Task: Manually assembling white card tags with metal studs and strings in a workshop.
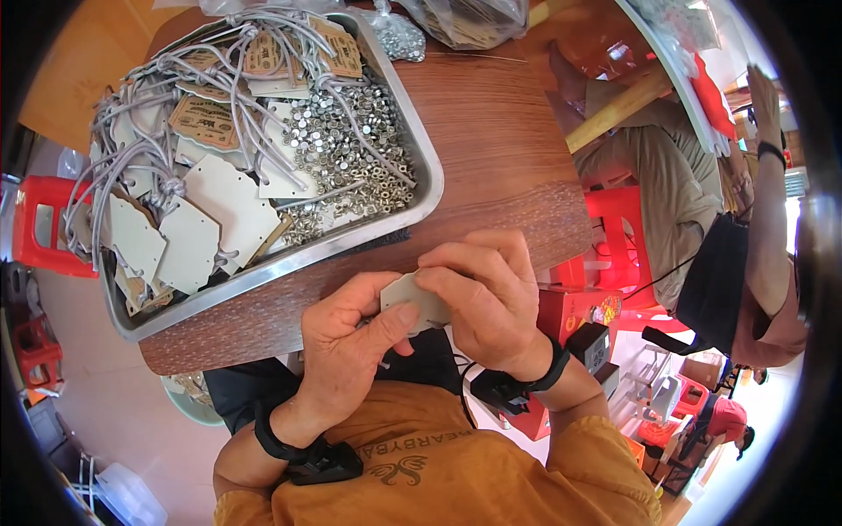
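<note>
Just past the near edge of the table, I hold a small cream-coloured tag (402, 294) with cut corners. My left hand (346, 351) is closed on its left part, with the thumb lying across its face. My right hand (488, 302) grips the right part with bent fingers, which hide much of that side. Beyond my hands, a metal tray (430, 180) holds similar cream tags (230, 203) with knotted grey cords (171, 187). Brown printed tags (206, 121) lie among them. Many small silvery metal fasteners (373, 188) are heaped in the tray's right side.
The brown wooden table (491, 131) carries the tray. Clear plastic bags (465, 19) lie at its far edge. A red stool (39, 226) stands left, and a red box (561, 309) sits right. A seated person (667, 167) is across to the right.
</note>
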`<state>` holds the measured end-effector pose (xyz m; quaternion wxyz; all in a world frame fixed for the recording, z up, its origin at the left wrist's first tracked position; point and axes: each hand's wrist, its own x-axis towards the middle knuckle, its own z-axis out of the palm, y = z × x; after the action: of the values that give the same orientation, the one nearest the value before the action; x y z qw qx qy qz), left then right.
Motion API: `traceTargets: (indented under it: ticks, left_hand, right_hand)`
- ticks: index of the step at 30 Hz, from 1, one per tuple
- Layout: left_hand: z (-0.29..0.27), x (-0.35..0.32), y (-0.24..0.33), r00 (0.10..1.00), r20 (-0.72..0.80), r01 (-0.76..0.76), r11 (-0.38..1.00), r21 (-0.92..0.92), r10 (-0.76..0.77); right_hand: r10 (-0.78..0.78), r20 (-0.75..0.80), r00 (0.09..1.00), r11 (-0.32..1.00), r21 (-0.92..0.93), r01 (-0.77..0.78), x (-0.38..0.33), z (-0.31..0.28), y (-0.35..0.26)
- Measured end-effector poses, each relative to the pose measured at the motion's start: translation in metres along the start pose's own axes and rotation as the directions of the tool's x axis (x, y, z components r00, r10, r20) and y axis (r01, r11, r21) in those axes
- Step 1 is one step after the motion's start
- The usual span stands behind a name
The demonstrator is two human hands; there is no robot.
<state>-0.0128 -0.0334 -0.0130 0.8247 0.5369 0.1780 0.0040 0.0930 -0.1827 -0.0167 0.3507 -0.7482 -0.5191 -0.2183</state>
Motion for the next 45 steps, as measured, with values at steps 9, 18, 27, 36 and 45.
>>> traceTargets:
  ticks: [9, 18, 27, 36, 45]
  left_hand:
    - [-0.002, -0.002, -0.003, 1.0, 0.003, -0.03, 1.0, 0.009, 0.03]
    - [-0.003, -0.002, -0.004, 0.999, 0.011, -0.041, 0.998, 0.037, 0.041]
    - [-0.001, -0.003, -0.005, 0.998, 0.001, -0.058, 0.998, 0.02, 0.058]
    - [-0.001, -0.002, -0.003, 0.998, 0.001, -0.06, 0.998, 0.034, 0.06]
    - [0.003, -0.001, -0.003, 0.998, -0.002, -0.06, 0.998, -0.001, 0.059]
  right_hand:
    - [0.012, 0.032, 0.999, 1.0, 0.02, -0.013, 0.003, -0.002, -0.001]
    - [0.03, 0.034, 0.999, 0.998, 0.056, -0.032, 0.003, -0.002, -0.001]
    - [0.085, 0.01, 0.996, 0.992, 0.093, -0.086, 0.0, -0.003, 0.0]
    - [-0.007, 0.022, 1.0, 1.0, 0.018, 0.006, -0.001, -0.012, -0.001]
    - [-0.136, 0.041, 0.99, 0.986, -0.087, 0.139, 0.002, -0.011, -0.005]
